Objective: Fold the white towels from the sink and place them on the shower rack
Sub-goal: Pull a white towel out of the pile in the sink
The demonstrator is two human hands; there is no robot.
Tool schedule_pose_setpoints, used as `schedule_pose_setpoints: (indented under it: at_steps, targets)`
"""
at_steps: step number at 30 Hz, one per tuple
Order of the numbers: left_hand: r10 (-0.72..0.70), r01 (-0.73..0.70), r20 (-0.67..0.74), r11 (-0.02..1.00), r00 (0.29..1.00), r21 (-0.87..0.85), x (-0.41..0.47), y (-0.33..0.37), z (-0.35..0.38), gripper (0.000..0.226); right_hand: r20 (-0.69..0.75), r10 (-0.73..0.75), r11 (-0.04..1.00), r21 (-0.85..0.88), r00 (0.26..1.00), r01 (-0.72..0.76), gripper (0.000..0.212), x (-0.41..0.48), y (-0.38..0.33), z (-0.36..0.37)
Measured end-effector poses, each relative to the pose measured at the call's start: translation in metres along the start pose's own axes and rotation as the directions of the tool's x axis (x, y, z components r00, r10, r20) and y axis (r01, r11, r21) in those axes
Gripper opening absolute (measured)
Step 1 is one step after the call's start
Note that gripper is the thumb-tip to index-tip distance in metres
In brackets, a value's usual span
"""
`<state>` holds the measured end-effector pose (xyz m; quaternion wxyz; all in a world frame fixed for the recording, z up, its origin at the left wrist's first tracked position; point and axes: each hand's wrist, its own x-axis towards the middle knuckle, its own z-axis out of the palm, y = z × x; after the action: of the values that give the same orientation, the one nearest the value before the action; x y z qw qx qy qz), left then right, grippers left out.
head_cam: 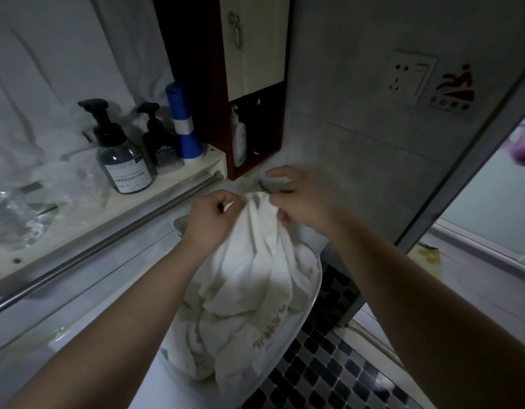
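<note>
Head view: a white towel (249, 278) is seen bunched in the sink (288, 346) at near centre, and two bare forearms are stretched over it from the near edge.
Towel position: the upper part is lifted into a peak between the two hands, while the lower folds are left heaped in the basin and spilled over its near rim.
Towel marking: gold lettering (270, 330) is stitched on a near fold; it cannot be read.
Left grip: the left hand (211, 216) is closed on the towel, whose top edge is pinched between curled fingers and thumb.
Right grip: the right hand (302, 199) is held just right of the left one, and the same top edge is pinched under its thumb and curled fingers; the far fingers are blurred.
Shelf: a pale shelf (78, 231) is fixed left of the sink.
Shelf contents: a large pump bottle (121, 154), a smaller pump bottle (161, 143) and a blue canister (183, 125) are stood in a row, with crumpled clear plastic (16, 214) at the far left.
Rail: a metal rail (108, 243) is mounted along the shelf's front edge.
Cabinet: a dark-framed cabinet (196, 69) is hung on the far wall, and a pale bottle (239, 140) is kept in its open lower niche.
Wall: a socket plate (408, 76) and a red sign (454, 87) are set side by side at far right.
Floor: mosaic tiles (329, 379) in black and grey are laid at near right.
</note>
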<state>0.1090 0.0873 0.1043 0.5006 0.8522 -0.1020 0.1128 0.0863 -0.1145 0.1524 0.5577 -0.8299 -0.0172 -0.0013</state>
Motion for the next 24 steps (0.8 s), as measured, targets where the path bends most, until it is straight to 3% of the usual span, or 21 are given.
schedule_pose_setpoints:
  at_steps: [3, 5, 9, 16, 18, 21, 24]
  targets:
    - [0.061, -0.051, 0.098, 0.994, 0.993, -0.095, -0.007, 0.011, 0.008, 0.012, 0.223, 0.063, 0.998, -0.036, 0.973, -0.056, 0.061, -0.005, 0.000, 0.011]
    - [0.082, -0.052, 0.168, 0.982, 0.982, -0.180, -0.010, 0.015, 0.008, 0.013, 0.264, 0.135, 0.989, 0.018, 0.955, -0.145, 0.044, -0.007, 0.000, 0.015]
    - [0.074, -0.012, 0.252, 0.970, 0.965, -0.241, -0.010, 0.015, 0.004, 0.018, 0.163, 0.188, 0.977, 0.067, 0.969, -0.201, 0.014, -0.004, 0.003, 0.017]
    - [0.130, -0.041, 0.380, 0.972, 0.916, -0.233, -0.011, 0.006, -0.021, 0.032, -0.012, 0.100, 0.989, 0.110, 0.995, -0.098, 0.009, 0.002, 0.004, 0.009]
    - [0.202, -0.167, 0.293, 0.976, 0.935, -0.138, -0.008, 0.008, -0.025, 0.039, -0.055, 0.069, 0.990, 0.128, 0.996, -0.061, 0.007, 0.006, 0.000, 0.003]
    - [0.349, -0.360, 0.118, 0.929, 0.930, 0.087, 0.000, 0.012, -0.025, 0.029, -0.110, 0.037, 0.982, 0.187, 0.993, -0.016, 0.004, 0.012, -0.013, -0.002]
    - [0.314, -0.328, 0.139, 0.941, 0.939, 0.085, 0.003, 0.015, -0.018, 0.022, -0.159, 0.008, 0.972, 0.233, 0.987, 0.030, 0.018, 0.019, -0.025, -0.004]
